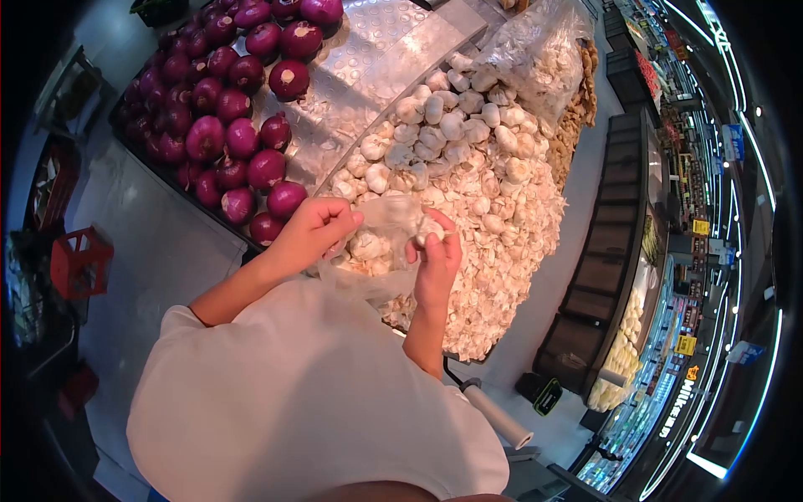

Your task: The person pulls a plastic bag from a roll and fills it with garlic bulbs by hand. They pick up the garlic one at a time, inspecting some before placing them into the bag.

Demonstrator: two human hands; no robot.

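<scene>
Between hands [314, 234] [437, 261], plastic bag [368, 255], mouth away from torso [293, 376]

The right hand [438, 261] holds garlic [430, 230] (left hand [311, 233] pinching a bag [358, 283]).

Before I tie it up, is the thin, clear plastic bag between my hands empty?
Not empty: round, whitish garlic bulbs show inside the thin, clear plastic bag. How full it is, I cannot tell.
</scene>
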